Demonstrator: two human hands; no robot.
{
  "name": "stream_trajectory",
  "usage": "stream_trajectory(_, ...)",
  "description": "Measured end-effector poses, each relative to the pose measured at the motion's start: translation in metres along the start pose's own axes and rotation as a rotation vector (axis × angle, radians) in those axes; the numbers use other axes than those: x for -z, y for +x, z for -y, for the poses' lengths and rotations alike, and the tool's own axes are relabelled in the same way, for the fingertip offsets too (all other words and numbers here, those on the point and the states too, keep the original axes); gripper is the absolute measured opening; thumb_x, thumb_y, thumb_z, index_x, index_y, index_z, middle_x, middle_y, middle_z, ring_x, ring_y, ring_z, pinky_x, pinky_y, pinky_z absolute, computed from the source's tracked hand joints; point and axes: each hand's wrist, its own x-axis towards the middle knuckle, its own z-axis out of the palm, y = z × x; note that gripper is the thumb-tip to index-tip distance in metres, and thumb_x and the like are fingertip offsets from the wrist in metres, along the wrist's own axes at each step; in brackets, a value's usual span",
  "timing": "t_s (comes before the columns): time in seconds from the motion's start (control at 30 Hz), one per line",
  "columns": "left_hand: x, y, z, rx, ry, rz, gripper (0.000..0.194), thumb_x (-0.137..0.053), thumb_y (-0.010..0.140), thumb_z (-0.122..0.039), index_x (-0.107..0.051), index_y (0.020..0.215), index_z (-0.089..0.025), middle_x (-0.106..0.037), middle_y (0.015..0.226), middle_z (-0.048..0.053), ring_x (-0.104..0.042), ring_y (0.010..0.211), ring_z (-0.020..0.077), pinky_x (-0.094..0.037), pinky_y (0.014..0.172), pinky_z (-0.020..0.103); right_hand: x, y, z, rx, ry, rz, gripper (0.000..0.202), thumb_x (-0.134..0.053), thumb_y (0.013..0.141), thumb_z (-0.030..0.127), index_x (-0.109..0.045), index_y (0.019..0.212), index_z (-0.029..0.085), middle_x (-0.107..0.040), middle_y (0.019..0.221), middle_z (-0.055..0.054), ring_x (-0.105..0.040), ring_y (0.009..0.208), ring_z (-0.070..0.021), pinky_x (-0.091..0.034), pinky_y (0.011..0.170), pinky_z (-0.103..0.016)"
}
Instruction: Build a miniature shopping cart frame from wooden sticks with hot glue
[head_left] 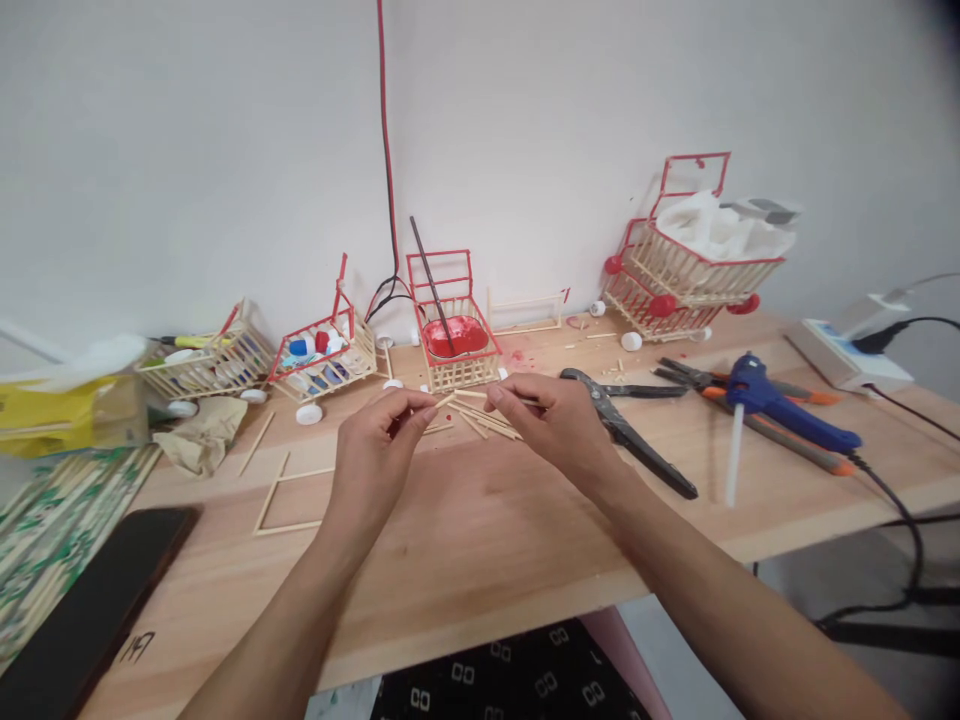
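Note:
My left hand [384, 440] pinches a short wooden stick [447, 400] between thumb and fingertips. Opposite it, my right hand [551, 425] is closed on another thin stick [471, 394], and the tips of the two sticks meet or nearly meet between the hands. Several loose sticks [484, 420] lie on the wood just beneath. Left of my left wrist lies a rectangular stick frame [287, 526], partly covered by the hand. Behind my hands stands a small stick cart [454, 375] holding a red-stained dish [456, 337] and a dark thin rod [429, 270].
Two filled stick carts [322, 350] [214, 365] stand at the back left, a larger one [697, 270] at the back right. Black shears [637, 440], pliers [679, 372], a blue glue gun [787, 405] and a power strip [847, 355] lie right. A phone [105, 590] lies left.

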Motion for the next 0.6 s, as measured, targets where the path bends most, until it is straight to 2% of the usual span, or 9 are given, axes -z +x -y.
stream_trajectory(0.3,0.0011,-0.0008,0.0031,-0.062,0.118,0.011,0.012,-0.061,0.082,-0.025,-0.072,0.082,-0.020,-0.069,0.077,0.003,-0.057,0.070,0.0166,-0.039,0.066,0.027,-0.0001,-0.0011,0.0009,-0.023,0.017,0.017,0.031,-0.050,0.090,0.036,-0.069,0.075,0.017,-0.054,0.056,0.001,-0.046,0.053,-0.0092,-0.028,0.050,-0.022)
stream_trajectory(0.6,-0.0010,-0.0003,0.0042,-0.021,0.066,0.016,0.011,-0.062,0.081,-0.025,-0.070,0.081,-0.018,-0.068,0.076,0.002,-0.056,0.069,0.0153,-0.040,0.065,0.026,-0.0002,-0.0013,0.0025,-0.034,0.025,0.032,0.031,-0.050,0.090,0.035,-0.069,0.075,0.016,-0.056,0.057,0.001,-0.047,0.054,-0.0090,-0.028,0.051,-0.023)
